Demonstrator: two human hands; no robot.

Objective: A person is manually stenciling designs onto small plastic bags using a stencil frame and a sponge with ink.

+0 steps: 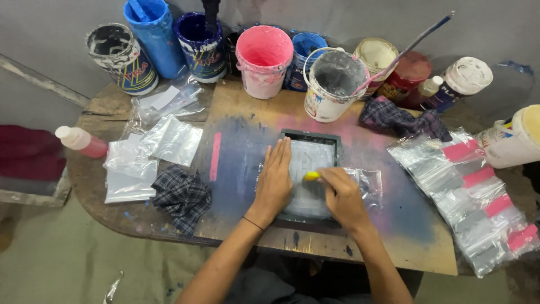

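Observation:
A small dark-framed printing screen (311,137) lies flat on a paint-stained wooden board (242,141), with a clear plastic bag (368,183) under it sticking out to the right. My left hand (274,181) presses flat on the frame's left side, fingers together and pointing away from me. My right hand (344,198) is closed around a small yellow squeegee-like tool (311,175) resting on the screen's mesh.
Paint buckets line the back: white and blue (121,56), blue (152,34), dark blue (199,45), pink (264,59), white with a stick (332,84). Clear bags (169,141) and a plaid rag (183,194) lie left. Pink-striped bags (478,197) lie right.

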